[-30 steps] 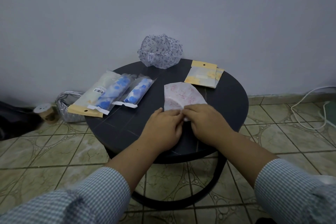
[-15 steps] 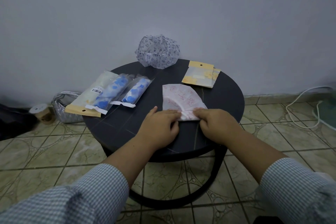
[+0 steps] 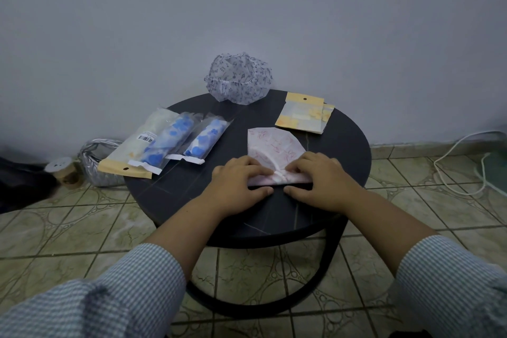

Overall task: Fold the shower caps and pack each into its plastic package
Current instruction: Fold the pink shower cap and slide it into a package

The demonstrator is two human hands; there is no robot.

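Note:
A pink-patterned shower cap [image 3: 270, 144], folded into a fan shape, lies on the round black table [image 3: 170, 192]. My left hand [image 3: 237, 182] and my right hand [image 3: 322, 180] sit side by side on its near edge. Each pinches the folded strip there between fingers on top and thumb at the front. A puffed white cap with blue print [image 3: 238, 78] sits at the table's far edge. Left of my hands lie a cream package with a barcode [image 3: 137, 147] and two clear packages holding blue-flowered caps [image 3: 166, 143] [image 3: 205, 138]. A flat yellow-flowered package [image 3: 303, 115] lies at the far right.
The table stands against a grey wall on a tiled floor. A silver bag [image 3: 96, 164] and a small round wooden container [image 3: 61, 171] sit on the floor to the left. A white cable [image 3: 452, 170] runs over the tiles on the right.
My hands have moved apart along the cap's near edge, from a joined hold at its gathered tip. The near edge now lies folded into a flat strip under them.

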